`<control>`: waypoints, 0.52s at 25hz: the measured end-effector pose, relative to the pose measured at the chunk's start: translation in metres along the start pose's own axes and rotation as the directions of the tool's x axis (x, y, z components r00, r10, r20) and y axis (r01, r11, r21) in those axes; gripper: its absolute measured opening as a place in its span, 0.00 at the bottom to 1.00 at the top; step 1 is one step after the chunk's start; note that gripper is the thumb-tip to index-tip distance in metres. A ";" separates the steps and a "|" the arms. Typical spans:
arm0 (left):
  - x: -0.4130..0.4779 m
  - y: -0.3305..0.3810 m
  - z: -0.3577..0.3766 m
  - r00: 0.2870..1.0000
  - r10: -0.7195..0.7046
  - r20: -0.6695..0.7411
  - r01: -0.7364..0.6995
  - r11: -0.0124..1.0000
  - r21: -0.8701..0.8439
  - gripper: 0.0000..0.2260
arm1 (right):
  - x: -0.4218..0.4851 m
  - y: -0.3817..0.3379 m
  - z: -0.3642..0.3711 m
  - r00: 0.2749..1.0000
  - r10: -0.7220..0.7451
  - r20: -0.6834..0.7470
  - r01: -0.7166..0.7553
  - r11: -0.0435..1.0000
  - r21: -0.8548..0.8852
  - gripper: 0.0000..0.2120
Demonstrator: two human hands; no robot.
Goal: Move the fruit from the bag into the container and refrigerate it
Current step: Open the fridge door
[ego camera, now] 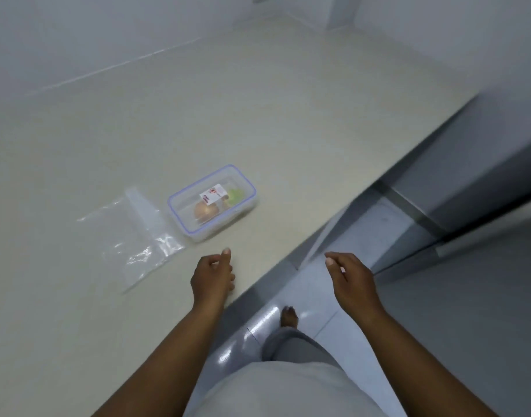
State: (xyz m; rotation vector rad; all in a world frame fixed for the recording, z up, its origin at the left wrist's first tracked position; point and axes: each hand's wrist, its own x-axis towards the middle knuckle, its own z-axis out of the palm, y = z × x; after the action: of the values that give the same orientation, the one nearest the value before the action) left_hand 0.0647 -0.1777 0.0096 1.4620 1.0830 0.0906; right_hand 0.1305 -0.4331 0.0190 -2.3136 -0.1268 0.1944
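Only print anywhere: small white label (215,194) on clear lid of container (211,202), red logo mark plus few lines of tiny text. Way too blurry and small to read, no word, brand or number legible.

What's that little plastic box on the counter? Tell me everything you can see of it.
The container is a clear rectangular plastic box with rounded corners and a blue-edged lid, apparently shut, bearing a white and red label. Inside show an orange-brown fruit and a green one. It sits flat on the pale counter, angled to its edge, beside an empty clear bag. Neither hand touches it.
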 end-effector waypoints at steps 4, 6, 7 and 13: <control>-0.034 -0.005 0.050 0.927 0.099 0.361 -0.187 0.958 0.217 0.07 | -0.048 0.048 -0.062 0.977 0.081 -0.197 -0.080 0.997 0.015 0.10; -0.051 0.004 0.086 0.855 0.134 0.501 -0.286 0.928 0.239 0.06 | -0.059 0.063 -0.101 0.945 0.093 -0.313 -0.099 0.995 -0.005 0.10; -0.061 0.011 0.107 0.819 0.146 0.556 -0.328 0.912 0.244 0.06 | -0.062 0.069 -0.123 0.923 0.088 -0.374 -0.105 0.994 -0.025 0.10; -0.147 0.071 0.265 0.557 0.243 0.794 -0.638 0.737 0.222 0.10 | -0.053 0.079 -0.281 0.726 -0.115 -0.679 -0.164 0.929 -0.332 0.14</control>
State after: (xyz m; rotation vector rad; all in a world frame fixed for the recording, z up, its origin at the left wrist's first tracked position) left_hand 0.1875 -0.4553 0.0795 1.9756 0.0035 -0.4147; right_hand 0.1310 -0.6965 0.1559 -2.6027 0.2767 -0.7584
